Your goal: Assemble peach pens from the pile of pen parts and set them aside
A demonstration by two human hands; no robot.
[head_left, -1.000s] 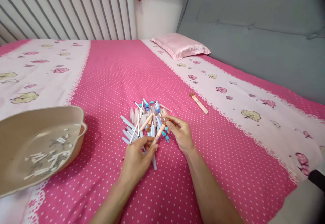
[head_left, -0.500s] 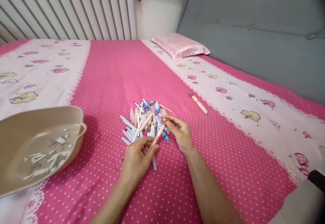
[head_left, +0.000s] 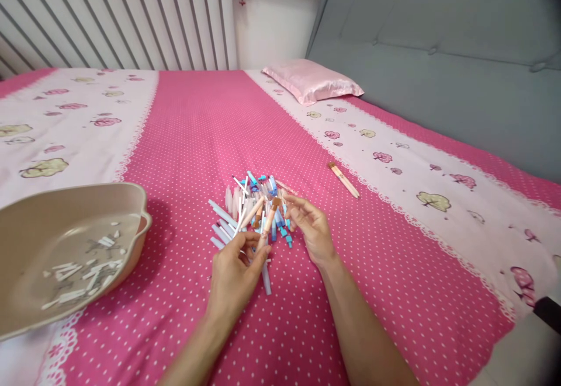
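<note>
My left hand (head_left: 239, 269) is closed around the lower part of a peach pen (head_left: 268, 222) with a brown top. The pen stands tilted, its brown end up, over a pile of pen parts (head_left: 225, 214). Just right of that brown end is my right hand (head_left: 313, 231), apart from the pen. Its thumb and fingers are slightly parted, with nothing visible between them. White, grey-blue, clear and peach tubes make up the pile, along with bright blue pieces. Both hands hide part of it.
A beige basin (head_left: 140, 211) at the left holds several small white pieces. Peach pens with brown tops (head_left: 344, 180) lie right of the pile on the pink dotted bedspread (head_left: 197, 123). Farther back are a pink pillow (head_left: 313, 80), a grey headboard (head_left: 438, 65) and a radiator (head_left: 153, 18).
My right hand has let go of the pen's brown end and drawn slightly away. In my left hand, the pen has tipped more upright, its brown top swinging left.
</note>
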